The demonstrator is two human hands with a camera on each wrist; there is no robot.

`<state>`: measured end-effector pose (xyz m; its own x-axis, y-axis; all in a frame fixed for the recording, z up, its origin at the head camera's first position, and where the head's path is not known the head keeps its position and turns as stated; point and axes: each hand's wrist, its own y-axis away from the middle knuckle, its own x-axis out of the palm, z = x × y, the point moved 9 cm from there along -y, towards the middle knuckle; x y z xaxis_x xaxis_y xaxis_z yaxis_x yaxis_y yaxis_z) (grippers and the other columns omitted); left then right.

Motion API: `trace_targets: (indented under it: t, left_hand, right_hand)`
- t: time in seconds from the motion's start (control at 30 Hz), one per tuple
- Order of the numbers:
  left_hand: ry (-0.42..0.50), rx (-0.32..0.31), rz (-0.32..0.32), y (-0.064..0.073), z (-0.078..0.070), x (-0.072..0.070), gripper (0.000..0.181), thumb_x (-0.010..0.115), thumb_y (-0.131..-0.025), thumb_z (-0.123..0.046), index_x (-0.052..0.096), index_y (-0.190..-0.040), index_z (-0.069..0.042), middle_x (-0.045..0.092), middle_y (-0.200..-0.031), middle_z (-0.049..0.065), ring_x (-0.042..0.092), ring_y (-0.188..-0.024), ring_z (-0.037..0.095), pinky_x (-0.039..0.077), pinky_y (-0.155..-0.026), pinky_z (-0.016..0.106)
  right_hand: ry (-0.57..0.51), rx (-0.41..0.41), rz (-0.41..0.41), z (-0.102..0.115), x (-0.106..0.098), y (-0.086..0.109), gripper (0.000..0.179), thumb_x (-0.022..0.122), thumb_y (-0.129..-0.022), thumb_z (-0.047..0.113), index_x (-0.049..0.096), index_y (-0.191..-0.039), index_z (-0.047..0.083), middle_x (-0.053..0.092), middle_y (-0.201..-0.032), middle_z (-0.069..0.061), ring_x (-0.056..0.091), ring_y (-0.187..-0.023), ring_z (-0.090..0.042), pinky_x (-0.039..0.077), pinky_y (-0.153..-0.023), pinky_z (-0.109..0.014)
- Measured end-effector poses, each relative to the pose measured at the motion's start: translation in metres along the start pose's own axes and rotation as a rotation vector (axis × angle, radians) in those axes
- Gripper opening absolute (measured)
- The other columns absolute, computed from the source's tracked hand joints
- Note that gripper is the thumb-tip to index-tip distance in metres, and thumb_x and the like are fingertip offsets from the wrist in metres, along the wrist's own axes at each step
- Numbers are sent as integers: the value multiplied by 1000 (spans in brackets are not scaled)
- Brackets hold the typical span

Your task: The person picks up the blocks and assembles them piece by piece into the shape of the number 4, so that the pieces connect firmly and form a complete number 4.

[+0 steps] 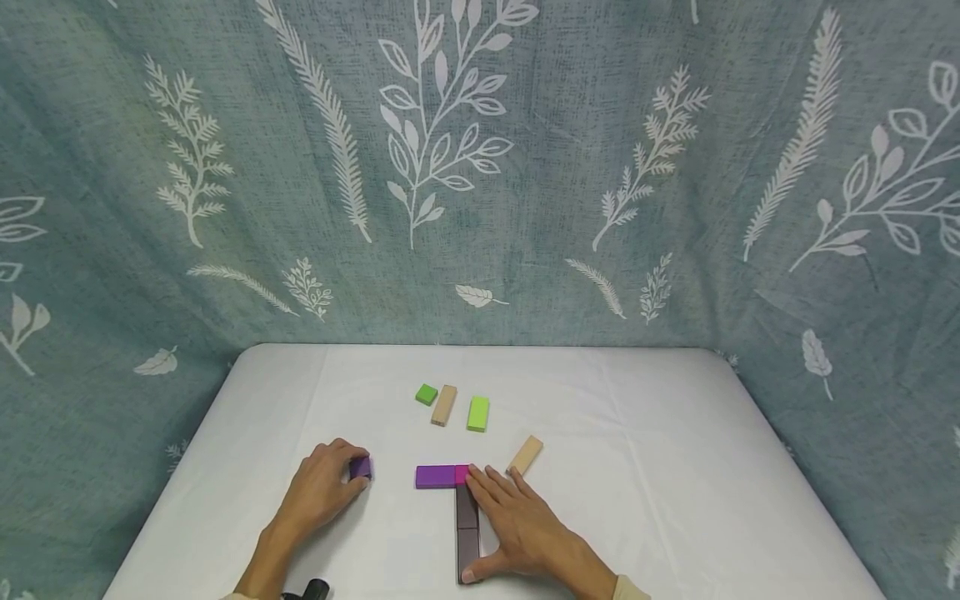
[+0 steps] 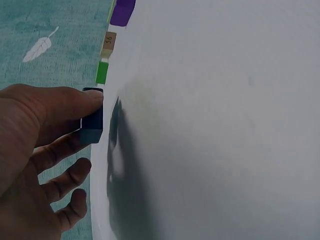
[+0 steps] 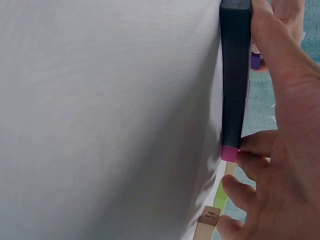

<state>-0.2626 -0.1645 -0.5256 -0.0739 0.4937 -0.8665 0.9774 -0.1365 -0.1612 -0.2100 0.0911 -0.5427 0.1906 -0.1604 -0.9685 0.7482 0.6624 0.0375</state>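
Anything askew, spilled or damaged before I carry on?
Nothing looks spilled or damaged. The nearer tan block lies aslant, while the flat-lying purple block, pink block and dark blocks form a neat right angle. A black object at the head view's bottom edge looks unlike the blocks; it's cut off, so unidentifiable.

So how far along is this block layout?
Looks done: a purple block meets a pink block, with two dark blocks in line from it; the right hand touches the dark ones. In hand: the left hand pinches a second purple block, apart from these. Remaining, probably: placing that piece. A green block, a lime block and two tan blocks lie loose; whether they belong is unclear.
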Motion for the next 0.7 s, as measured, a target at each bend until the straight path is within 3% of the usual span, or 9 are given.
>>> trace_targets:
  t: [0.27,0.7]
  left_hand:
    - [0,10,37,-6,-15,11,34,85,-79,-17,75,-111,-12,68,-107,-1,57,-96,19,49,-87,45]
    - [9,115,71,-9,-40,26,34,86,-78,-17,75,-110,-13,67,-104,-4,55,-93,16,47,-82,40]
  right_hand:
    - [-1,15,14,-1,1,-1,126,60,-70,88,27,-160,6,24,-166,-6,25,-151,-30,18,-121,-55]
    - [21,3,8,1,0,1,126,60,-70,88,29,-159,4,26,-166,-8,28,-150,-31,19,-120,-55]
